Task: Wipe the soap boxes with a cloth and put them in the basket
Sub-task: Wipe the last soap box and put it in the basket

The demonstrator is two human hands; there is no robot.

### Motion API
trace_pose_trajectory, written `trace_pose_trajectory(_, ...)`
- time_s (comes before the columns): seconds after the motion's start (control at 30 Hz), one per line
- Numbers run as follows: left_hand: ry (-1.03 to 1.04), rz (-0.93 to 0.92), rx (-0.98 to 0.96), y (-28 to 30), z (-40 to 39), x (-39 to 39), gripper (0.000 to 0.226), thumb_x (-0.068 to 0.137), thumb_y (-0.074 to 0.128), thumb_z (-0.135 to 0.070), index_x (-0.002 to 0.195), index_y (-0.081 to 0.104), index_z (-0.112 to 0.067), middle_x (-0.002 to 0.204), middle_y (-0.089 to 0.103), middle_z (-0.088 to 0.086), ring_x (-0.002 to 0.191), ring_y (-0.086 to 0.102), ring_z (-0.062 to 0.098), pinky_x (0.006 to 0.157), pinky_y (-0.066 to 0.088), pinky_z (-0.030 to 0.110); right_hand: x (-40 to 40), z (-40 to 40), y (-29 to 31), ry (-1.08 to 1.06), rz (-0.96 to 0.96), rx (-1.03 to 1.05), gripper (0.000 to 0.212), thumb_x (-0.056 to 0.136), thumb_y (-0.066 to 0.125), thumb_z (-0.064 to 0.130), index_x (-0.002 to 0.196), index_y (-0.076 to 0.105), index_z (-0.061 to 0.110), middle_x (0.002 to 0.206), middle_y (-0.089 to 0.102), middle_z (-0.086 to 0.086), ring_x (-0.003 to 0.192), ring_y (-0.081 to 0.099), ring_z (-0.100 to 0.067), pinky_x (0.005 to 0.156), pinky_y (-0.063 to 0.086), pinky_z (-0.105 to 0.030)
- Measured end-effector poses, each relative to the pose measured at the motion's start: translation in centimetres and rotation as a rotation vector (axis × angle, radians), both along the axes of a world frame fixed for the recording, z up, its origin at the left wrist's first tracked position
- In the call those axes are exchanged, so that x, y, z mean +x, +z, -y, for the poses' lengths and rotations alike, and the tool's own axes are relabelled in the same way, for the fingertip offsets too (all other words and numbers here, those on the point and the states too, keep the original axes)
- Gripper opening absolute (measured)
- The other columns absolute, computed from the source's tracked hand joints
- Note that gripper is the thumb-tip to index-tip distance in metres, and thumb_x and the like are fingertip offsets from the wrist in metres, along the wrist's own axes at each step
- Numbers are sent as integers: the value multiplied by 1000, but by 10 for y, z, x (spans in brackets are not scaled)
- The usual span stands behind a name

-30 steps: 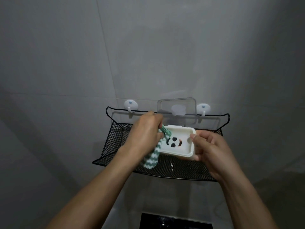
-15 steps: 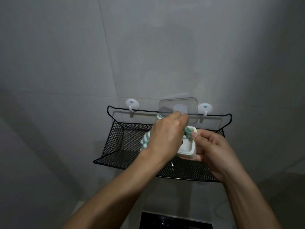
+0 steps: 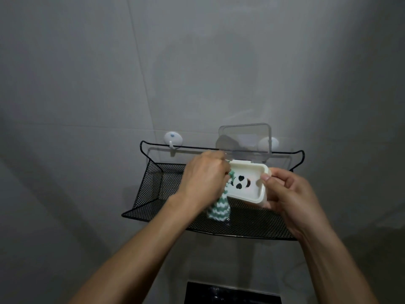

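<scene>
Soap box (image 3: 247,184): centre of frame, above the basket (image 3: 153,189); clear lid (image 3: 244,139) hinged open, standing up toward the wall.
Long axis: runs left to right, tilted down toward the right.
Left hand (image 3: 203,176): at the box's left end, fingers curled round the cloth (image 3: 219,208), whose tail hangs below.
Right hand (image 3: 289,194): pinches the box's right end, carrying it.
Nearer hand: both touch it, one per end.

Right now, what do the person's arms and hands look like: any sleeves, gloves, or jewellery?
Both forearms are bare to the frame's lower edge, no sleeves showing. The left hand and right hand wear no gloves; no rings, watch or bracelet show on the sides facing the camera. Nails look short and unpainted.
</scene>
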State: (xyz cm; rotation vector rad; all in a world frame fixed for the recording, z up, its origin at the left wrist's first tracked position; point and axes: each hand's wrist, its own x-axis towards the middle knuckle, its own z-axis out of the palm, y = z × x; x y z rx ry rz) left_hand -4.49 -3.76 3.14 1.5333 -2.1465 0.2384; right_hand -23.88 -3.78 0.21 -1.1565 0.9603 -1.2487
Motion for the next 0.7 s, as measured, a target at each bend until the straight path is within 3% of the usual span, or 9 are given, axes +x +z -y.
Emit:
trace_pose_trajectory(0.17, -54, 9, 81, -7, -11, 1, 22, 93, 51, -22, 99, 73, -22, 97, 67, -6, 93, 53, 18, 80, 50, 37, 2, 1, -2, -48, 35, 23, 10, 95, 59, 6, 102, 67, 5, 72, 74, -2, 58, 69, -11, 54, 60, -32)
trace_pose_trajectory(0.33, -160, -203, 156, -7, -22, -10, 19, 89, 65, -20, 103, 77, -25, 102, 75, -5, 99, 66, 20, 86, 50, 38, 10, -3, -6, -58, 42, 37, 11, 97, 57, 7, 103, 66, 5, 77, 74, -6, 62, 70, -15, 49, 55, -25)
trace_pose_trajectory(0.53, -295, -366, 152, -7, -26, -26, 13, 83, 75, -16, 96, 79, -15, 93, 76, 0, 90, 68, 19, 84, 50, 35, 10, -7, -4, -62, 56, 39, 10, 98, 56, 6, 98, 66, 7, 75, 74, -5, 58, 68, -12, 46, 52, -22)
trace_pose_trajectory(0.7, -414, -293, 145, -9, -22, -16, 16, 79, 80, -16, 94, 78, -10, 94, 73, 2, 90, 65, 20, 83, 50, 35, 4, -8, 0, -67, 55, 60, 10, 97, 56, 7, 97, 67, 7, 77, 75, -8, 59, 70, -15, 46, 53, -24)
